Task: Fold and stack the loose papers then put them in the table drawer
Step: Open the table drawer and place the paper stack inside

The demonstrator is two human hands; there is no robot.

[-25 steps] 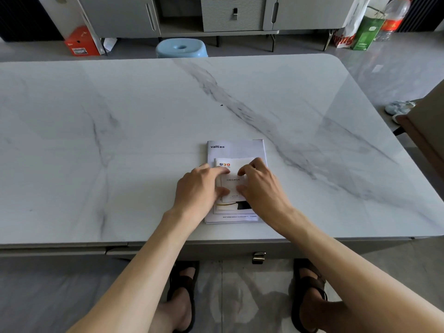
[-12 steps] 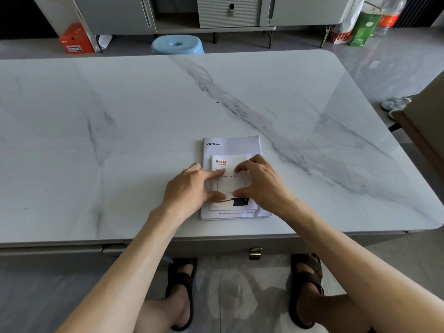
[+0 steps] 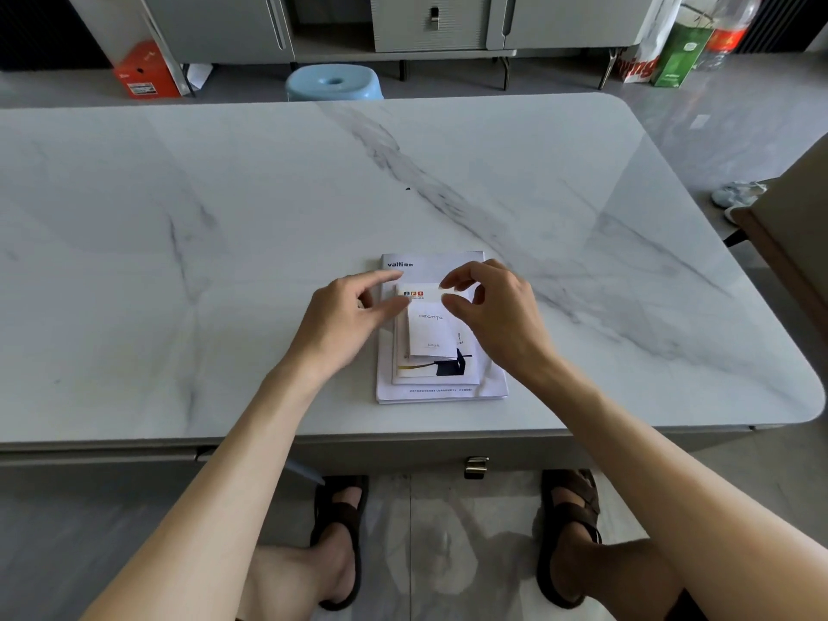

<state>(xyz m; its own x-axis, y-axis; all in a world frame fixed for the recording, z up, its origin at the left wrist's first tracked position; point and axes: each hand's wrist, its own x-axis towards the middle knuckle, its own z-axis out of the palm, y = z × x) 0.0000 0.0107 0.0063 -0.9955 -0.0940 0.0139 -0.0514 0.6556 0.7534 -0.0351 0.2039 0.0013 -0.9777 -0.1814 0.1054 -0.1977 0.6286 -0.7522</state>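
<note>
A stack of folded papers [image 3: 441, 387] lies near the front edge of the marble table [image 3: 224, 217]. A large white booklet is at the bottom, a mid-sized leaflet with a black graphic lies on it, and a small white folded sheet [image 3: 429, 331] is on top. My left hand [image 3: 345, 316] hovers over the stack's left side with fingers apart, holding nothing. My right hand [image 3: 497, 316] hovers over the right side, fingers loosely curled and apart, also holding nothing. Below the table's front edge, the drawer [image 3: 403, 454] is closed, with a metal handle [image 3: 476, 467].
A blue stool [image 3: 334, 82] stands beyond the table's far edge. Grey cabinets, an orange box [image 3: 145, 76] and a green bag [image 3: 681, 56] line the back. A chair [image 3: 793, 244] stands at the right. My sandalled feet rest under the table.
Both hands have lifted off the stack and spread apart; before, they pressed on the top sheet. The stack lies still.
</note>
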